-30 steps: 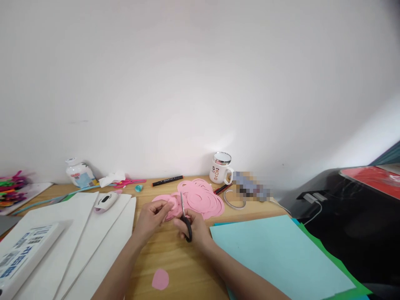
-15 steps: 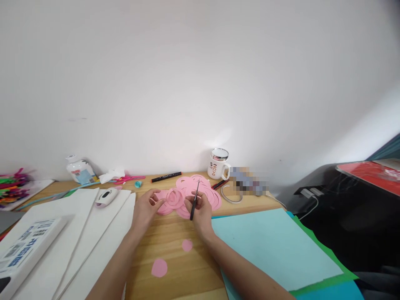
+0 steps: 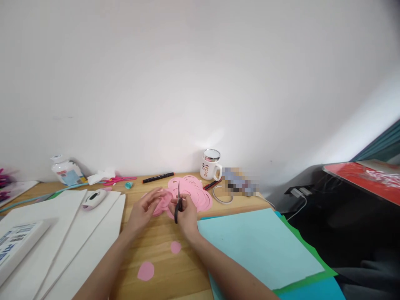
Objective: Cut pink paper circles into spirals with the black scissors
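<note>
My right hand is closed on a pair of black-handled scissors, blades pointing up and away from me. Thumb and fingers of my left hand pinch a curled pink paper strip, whose far side lies close to my right fingertips. Behind both hands spreads a heap of pink paper cutouts with ring-shaped slits. Two loose pink paper pieces, a larger one and a small round one, lie on the wooden table nearer to me.
A white mug, a black marker, pink scissors and a white bottle stand or lie along the wall. White sheets cover the left side; light-blue paper over green sheets lies right. A white cable hangs beyond the table edge.
The view has turned slightly right, so everything sits further left. My hands have come closer together, and the scissors in my right hand have turned more upright, with their handle loops showing.
</note>
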Demonstrator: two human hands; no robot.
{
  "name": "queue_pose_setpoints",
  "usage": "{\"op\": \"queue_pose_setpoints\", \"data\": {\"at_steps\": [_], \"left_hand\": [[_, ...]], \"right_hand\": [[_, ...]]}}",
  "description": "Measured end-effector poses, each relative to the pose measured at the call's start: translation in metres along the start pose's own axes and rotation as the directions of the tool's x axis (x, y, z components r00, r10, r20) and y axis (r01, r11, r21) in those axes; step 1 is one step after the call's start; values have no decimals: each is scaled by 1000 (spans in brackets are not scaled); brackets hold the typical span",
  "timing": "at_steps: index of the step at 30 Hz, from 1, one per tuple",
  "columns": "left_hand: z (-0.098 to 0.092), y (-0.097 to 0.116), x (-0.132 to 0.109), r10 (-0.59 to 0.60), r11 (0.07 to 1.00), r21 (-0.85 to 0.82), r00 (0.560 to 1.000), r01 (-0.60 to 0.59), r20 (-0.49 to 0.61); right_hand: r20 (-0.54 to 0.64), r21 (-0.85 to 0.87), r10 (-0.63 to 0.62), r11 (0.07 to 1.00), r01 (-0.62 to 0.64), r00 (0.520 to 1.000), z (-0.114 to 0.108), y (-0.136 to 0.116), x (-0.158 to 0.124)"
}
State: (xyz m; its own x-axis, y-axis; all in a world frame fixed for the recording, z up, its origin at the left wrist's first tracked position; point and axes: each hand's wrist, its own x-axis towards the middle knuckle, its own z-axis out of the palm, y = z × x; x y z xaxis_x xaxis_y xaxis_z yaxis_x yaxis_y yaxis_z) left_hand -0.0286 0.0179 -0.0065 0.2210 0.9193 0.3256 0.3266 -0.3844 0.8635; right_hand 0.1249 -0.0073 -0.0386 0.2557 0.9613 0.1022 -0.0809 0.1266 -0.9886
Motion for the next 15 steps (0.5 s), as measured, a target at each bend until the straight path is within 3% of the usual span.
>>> {"op": "queue_pose_setpoints", "data": {"at_steps": [2, 5, 6, 9, 10, 13, 15], "left_hand": [[-1, -4, 1, -38, 997, -64, 997, 34, -65], [1, -9, 1, -84, 996, 28, 984, 89, -158], [2, -8, 1, -86, 996, 10, 987, 88, -134], [5, 1, -1, -55, 981, -180, 996, 67, 70], [4, 4, -1, -48, 972, -228, 997, 62, 68], [1, 3, 1, -53, 977, -209, 993, 30, -106], [-1, -5, 2, -61, 997, -55, 980, 51, -188]], "right_hand": [[8, -8, 11, 1000, -10, 1000, 0, 0, 1], [34, -9, -13, 1000, 13, 999, 0, 2, 1], [42, -8, -26, 1000, 26, 999, 0, 2, 1], [64, 39, -16, 999, 13, 998, 0, 0, 0], [63, 66, 8, 998, -12, 998, 0, -1, 0], [16, 117, 84, 989, -85, 996, -2, -4, 1], [-8, 90, 101, 991, -100, 995, -3, -6, 2]]}}
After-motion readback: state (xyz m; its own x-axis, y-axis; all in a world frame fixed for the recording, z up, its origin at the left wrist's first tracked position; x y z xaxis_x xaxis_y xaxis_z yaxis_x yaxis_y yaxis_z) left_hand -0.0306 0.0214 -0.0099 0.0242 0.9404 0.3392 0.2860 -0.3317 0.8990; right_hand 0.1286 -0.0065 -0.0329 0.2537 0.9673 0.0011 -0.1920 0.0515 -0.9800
